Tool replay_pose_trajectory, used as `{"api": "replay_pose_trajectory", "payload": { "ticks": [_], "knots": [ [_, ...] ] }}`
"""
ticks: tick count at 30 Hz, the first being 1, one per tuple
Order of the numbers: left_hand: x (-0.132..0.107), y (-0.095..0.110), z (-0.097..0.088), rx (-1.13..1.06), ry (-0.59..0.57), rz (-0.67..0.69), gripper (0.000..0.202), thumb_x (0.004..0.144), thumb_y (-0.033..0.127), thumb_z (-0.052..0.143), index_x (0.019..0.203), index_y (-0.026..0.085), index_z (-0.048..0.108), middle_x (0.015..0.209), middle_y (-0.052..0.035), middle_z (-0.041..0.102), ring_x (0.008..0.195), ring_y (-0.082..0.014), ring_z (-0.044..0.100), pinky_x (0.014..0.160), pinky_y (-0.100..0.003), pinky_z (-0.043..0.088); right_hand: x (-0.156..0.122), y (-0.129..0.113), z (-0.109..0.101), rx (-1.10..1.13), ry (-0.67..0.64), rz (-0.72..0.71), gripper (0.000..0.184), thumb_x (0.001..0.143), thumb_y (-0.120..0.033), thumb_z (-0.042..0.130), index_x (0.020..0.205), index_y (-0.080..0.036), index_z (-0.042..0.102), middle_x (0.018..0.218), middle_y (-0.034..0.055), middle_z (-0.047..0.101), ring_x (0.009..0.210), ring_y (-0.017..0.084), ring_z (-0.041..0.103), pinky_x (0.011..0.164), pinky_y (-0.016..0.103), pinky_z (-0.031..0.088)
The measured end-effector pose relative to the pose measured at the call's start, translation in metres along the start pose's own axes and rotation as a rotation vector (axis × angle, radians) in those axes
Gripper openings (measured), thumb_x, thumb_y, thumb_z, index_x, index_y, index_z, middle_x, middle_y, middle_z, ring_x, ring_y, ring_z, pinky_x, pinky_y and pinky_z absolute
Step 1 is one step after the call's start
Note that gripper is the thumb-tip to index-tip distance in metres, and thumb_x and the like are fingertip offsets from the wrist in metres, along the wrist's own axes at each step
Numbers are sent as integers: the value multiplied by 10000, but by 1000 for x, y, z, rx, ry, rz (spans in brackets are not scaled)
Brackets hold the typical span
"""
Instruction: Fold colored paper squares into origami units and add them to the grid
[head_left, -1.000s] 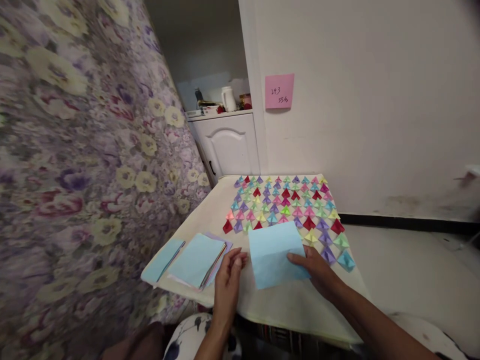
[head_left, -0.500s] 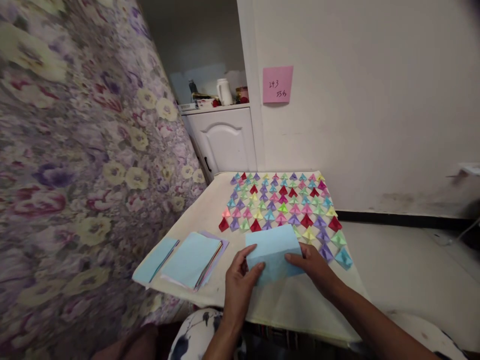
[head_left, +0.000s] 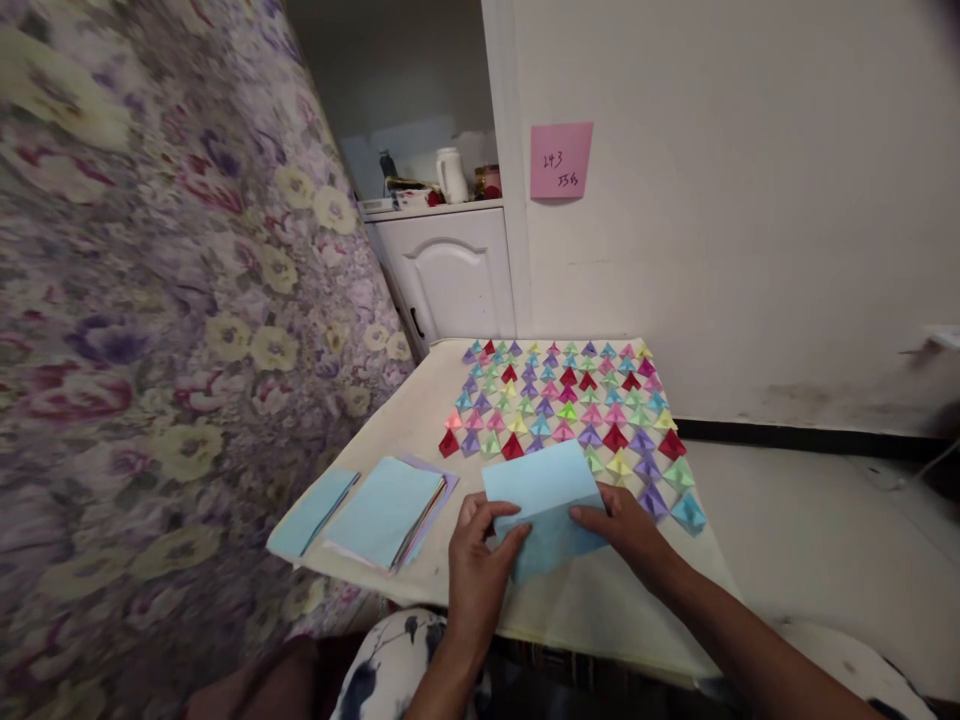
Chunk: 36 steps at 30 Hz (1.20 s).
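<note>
A light blue paper sheet (head_left: 541, 495) lies folded over on the cream table (head_left: 420, 420), held by both hands. My left hand (head_left: 480, 565) pinches its near left edge, thumb on top. Fingers of my right hand (head_left: 626, 528) press down on its right side. Just beyond the sheet lie rows of several small folded paper pieces (head_left: 566, 410) in red, purple, green, pink, yellow and blue. Left of my hands sits a stack of coloured paper with a blue top sheet (head_left: 386, 510), and a thinner blue stack (head_left: 311, 510) beside it.
A flowered purple fabric surface (head_left: 150, 330) rises along the left. A white cabinet (head_left: 450, 275) with a jug and jars stands behind the table. A pink sticky note (head_left: 559, 160) hangs on the white wall. Pale floor (head_left: 825, 540) lies to the right.
My left hand moved from the table onto the blue sheet and took hold of its left edge. The sheet's near part came up and over, so it looks shorter now.
</note>
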<state>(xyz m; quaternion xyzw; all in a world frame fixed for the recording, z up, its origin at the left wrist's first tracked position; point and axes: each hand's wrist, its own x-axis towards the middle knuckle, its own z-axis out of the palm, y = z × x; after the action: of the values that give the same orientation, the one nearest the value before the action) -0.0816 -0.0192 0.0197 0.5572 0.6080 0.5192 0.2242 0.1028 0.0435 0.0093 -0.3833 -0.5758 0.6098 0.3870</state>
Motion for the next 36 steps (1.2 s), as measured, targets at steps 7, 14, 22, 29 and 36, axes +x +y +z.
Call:
{"api": "replay_pose_trajectory", "payload": {
  "ticks": [7,14,22,29,36],
  "knots": [
    [-1,1,0,59,1,21,150,691,179,655,831,227,631,1238,-64,420,1183,-246,415,890,-303,411,-2,-7,1,26,-3,-13,261,679,-340,640,840,-138,670,720,29,659,657,199,581,596,287,447],
    [-3,-4,-3,147,12,46,40,726,187,620,754,207,600,1275,-77,423,1235,-266,362,950,-356,361,0,-2,0,30,-46,-28,262,697,-361,636,842,-143,662,709,20,656,669,200,590,627,291,459],
    [-3,4,-6,178,33,113,66,781,209,563,724,202,596,1267,-86,441,1175,-256,426,954,-390,348,-1,-5,1,16,-57,-55,233,710,-331,627,857,-153,656,771,23,666,726,208,597,662,292,459],
    [-2,10,-11,-12,-31,55,48,783,209,567,736,204,571,1205,-81,552,1171,-247,444,968,-383,328,5,1,0,90,34,-71,355,632,-304,713,947,-194,594,885,40,660,835,227,616,729,330,486],
    [1,5,-7,-439,-168,-238,156,766,277,620,708,179,514,722,2,619,643,-115,522,555,-193,379,9,-5,-13,73,65,-55,668,513,-231,806,1125,-207,538,1141,96,586,1023,261,560,805,359,476]
  ]
}}
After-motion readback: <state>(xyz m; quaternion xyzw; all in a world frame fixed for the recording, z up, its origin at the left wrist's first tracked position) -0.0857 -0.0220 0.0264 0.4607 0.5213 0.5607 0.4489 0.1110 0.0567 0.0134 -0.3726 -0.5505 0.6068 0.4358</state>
